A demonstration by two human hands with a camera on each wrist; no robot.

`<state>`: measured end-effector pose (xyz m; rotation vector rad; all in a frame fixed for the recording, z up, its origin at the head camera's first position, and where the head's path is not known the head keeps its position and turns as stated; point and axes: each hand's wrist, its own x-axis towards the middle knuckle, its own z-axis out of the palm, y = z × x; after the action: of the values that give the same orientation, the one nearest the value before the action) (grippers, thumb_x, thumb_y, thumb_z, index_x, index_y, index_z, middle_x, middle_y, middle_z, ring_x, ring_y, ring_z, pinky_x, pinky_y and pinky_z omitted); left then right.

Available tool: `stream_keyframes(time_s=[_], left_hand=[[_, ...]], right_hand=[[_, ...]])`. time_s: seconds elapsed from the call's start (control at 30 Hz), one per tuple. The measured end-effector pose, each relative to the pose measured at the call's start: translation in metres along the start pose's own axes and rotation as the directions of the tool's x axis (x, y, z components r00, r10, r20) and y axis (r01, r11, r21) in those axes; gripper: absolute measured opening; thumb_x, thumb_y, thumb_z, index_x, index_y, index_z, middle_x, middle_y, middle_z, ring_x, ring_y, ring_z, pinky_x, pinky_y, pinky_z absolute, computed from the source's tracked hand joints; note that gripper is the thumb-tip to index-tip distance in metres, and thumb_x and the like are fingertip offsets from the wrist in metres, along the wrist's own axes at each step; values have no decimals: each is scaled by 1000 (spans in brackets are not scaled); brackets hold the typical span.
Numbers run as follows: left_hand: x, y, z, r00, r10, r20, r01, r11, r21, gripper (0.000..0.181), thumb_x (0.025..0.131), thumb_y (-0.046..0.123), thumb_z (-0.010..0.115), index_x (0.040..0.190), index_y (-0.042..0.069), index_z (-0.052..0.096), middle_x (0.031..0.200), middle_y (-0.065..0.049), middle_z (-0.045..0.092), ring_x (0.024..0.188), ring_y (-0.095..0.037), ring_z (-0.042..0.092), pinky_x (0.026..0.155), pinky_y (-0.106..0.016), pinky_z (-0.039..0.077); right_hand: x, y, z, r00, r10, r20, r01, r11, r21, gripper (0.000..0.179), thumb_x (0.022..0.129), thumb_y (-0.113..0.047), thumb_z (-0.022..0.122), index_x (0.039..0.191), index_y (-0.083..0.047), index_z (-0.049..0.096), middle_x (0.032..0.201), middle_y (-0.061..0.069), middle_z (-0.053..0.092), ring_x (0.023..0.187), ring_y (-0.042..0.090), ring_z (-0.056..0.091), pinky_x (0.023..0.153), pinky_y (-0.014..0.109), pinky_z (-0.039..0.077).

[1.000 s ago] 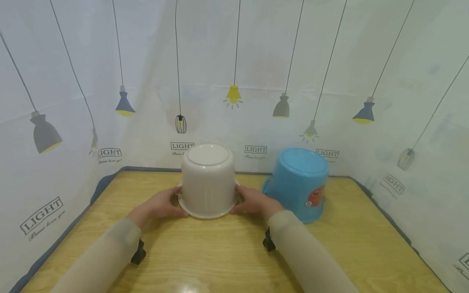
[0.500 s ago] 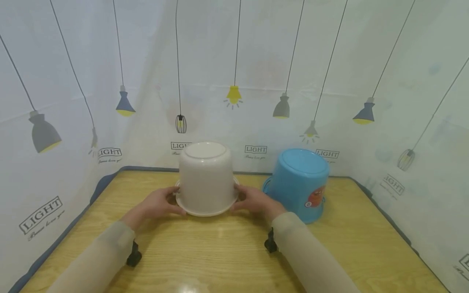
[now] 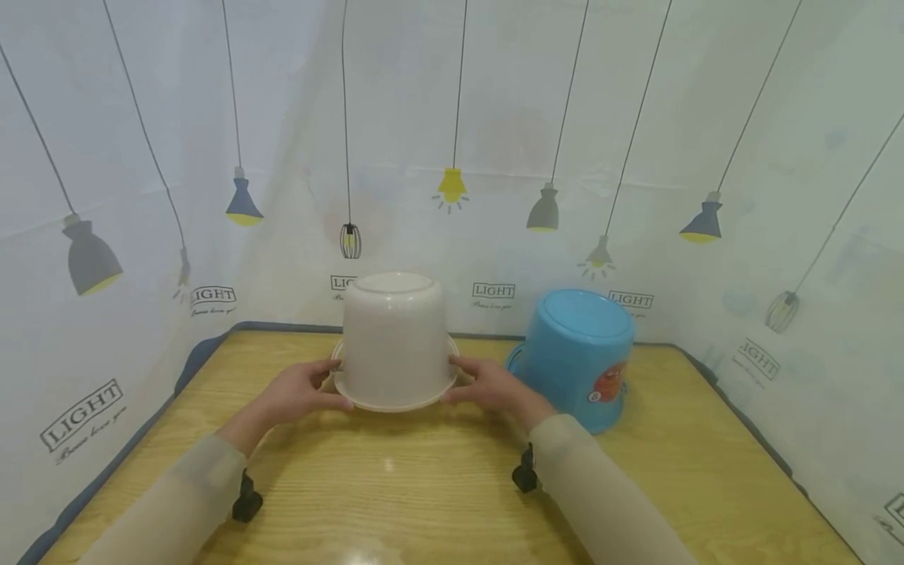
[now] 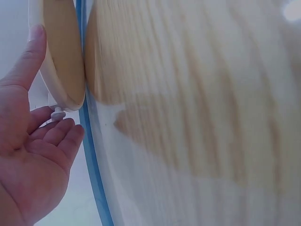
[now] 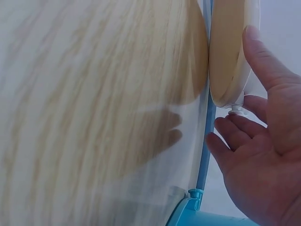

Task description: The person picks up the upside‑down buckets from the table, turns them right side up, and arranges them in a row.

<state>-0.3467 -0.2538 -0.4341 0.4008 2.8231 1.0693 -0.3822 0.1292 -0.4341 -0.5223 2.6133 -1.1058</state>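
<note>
An upside-down white bucket (image 3: 394,345) is held between two hands, slightly raised above the wooden table (image 3: 381,479). On one side the left hand (image 3: 300,392) grips its rim, with the thumb along the rim and the fingers by a handle knob (image 4: 58,114). Opposite, the right hand (image 3: 490,386) holds the rim in the same way, near the other knob (image 5: 236,110). Both wrist views look up past the rim into the hollow inside. A blue bucket (image 3: 579,353) with a red label stands upside down to the right, behind the right wrist.
White sheeting (image 3: 494,235) printed with lamps closes off the back and both sides of the table. A dark blue edge (image 3: 201,357) runs along the table's border. Black wrist cameras (image 3: 247,498) hang under the sleeves.
Both hands have carried the white bucket a little to the left and slightly upward. Their grip looks the same. The blue bucket stays in place.
</note>
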Motion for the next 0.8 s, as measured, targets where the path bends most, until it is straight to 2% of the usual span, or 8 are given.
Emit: stream_keyframes(time_s=[0.33,0.6,0.8], left_hand=[[-3,0,-2,1000,-22,-1,22,999,-28,113,85,63,89,166,-1,43,172,-29,40,153,-53,48,125,-61,47],[-10,2,-4,999,-27,-20,25,994,-106,104,90,61,86,165,1,46,172,-28,40,155,-52,47,124,-61,47],[-16,6,-5,999,-30,-16,27,986,-167,98,92,58,86,164,3,49,174,-26,39,156,-51,46,125,-60,48]], right_hand=[[-6,-2,-2,1000,-21,-12,22,998,54,90,91,-49,89,167,-23,49,171,13,49,162,40,42,132,62,37],[-8,-5,-3,995,-83,-53,89,988,129,84,93,-42,89,163,-13,54,169,13,52,159,36,48,133,54,39],[-11,-7,-4,994,-75,-76,87,982,169,78,93,-42,89,159,-12,59,166,15,55,153,38,55,128,55,45]])
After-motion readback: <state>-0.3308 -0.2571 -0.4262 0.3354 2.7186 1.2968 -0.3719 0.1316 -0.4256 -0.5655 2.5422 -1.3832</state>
